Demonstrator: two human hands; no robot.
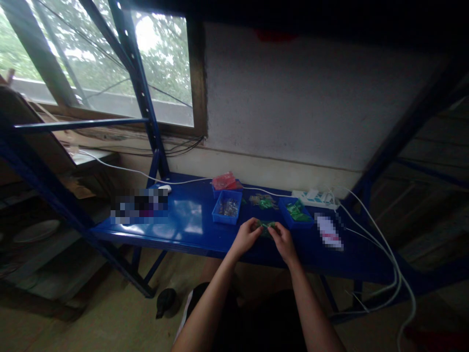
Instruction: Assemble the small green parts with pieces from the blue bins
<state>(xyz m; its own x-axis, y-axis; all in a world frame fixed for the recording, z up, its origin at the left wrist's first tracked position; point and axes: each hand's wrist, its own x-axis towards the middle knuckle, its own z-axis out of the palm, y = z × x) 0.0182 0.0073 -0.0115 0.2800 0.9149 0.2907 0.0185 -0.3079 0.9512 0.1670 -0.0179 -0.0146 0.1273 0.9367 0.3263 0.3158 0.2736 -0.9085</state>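
Observation:
My left hand (249,236) and my right hand (283,238) are close together over the front of the blue table. The fingers of both pinch a small green plastic bag (266,224) between them; what it contains is too small to make out. Behind the left hand, a blue bin (224,219) holds small, shiny pieces (229,207). To the right stands another blue bin (282,211) with green plastic bags (297,211) in it. Between these bins lies a loose pile of small green and brownish pieces (264,201).
Red plastic bags (224,181) rest on a bin at the back. A white power strip (315,198) lies along the wall, and white cables (366,239) hang over the right side. Blue rack posts (141,93) frame the table (183,215). A black object (167,302) stands on the floor.

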